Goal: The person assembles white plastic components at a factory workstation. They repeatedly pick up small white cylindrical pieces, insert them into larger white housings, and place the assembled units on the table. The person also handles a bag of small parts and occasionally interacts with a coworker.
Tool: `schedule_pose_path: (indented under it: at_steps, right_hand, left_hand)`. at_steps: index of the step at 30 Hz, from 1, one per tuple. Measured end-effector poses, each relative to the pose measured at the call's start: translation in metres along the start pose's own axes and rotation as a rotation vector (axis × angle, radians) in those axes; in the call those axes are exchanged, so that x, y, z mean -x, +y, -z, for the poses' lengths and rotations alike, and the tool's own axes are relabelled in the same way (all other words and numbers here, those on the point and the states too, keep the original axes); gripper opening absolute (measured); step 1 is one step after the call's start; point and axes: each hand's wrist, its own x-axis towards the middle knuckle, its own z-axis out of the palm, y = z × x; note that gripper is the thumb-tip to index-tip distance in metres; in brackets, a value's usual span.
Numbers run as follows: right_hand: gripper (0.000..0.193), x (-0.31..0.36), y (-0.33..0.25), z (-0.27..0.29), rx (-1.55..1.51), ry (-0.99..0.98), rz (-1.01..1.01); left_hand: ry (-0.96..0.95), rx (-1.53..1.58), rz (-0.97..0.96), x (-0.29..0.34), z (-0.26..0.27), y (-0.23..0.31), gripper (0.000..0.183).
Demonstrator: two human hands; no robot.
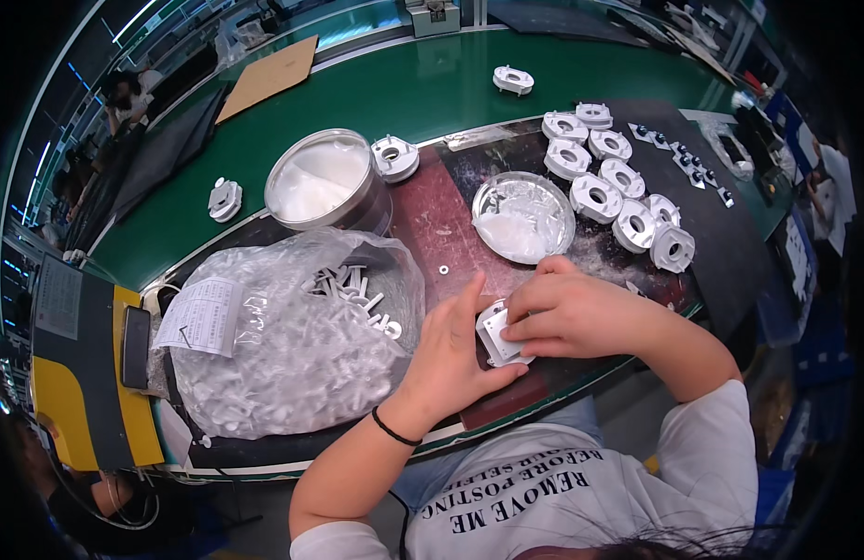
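Observation:
A small white plastic housing (495, 329) rests near the front edge of the worktable, between my two hands. My left hand (448, 353) wraps its left and near sides, thumb low and fingers pointing away from me. From the right, my right hand (572, 313) curls its fingers onto the top and right side of the same part. These fingers hide much of the housing, and any small piece under them cannot be seen. Beyond the right hand lies a round metal lid (560, 201) with a clear plastic bag (511, 235) in it. A tiny white ring (444, 270) sits beyond my left fingertips.
A big clear bag (264, 373) of white plastic pieces fills the left side. Behind it stands a round metal tin (324, 177). Several white round housings (597, 198) cluster at right, near small dark-topped parts (695, 170). A yellow-and-grey machine (86, 373) stands far left.

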Motion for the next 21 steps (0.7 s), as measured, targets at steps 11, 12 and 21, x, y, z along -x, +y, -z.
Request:
schedule_pose_path:
  at_steps: [11, 12, 21]
  right_hand:
    - [0.021, 0.004, -0.001, 0.0, 0.031, 0.009, -0.026]
    - [0.021, 0.003, -0.001, 0.004, 0.058, 0.005, -0.006]
    - [0.028, -0.067, 0.134, 0.073, 0.077, 0.232, -0.347]
  left_hand:
    - [-0.033, 0.001, 0.007, -0.002, 0.0, -0.001, 0.109]
    - [-0.027, 0.005, -0.002, -0.003, -0.001, -0.002, 0.108]
    - [0.004, 0.027, -0.031, -0.004, -0.001, -0.003, 0.106]
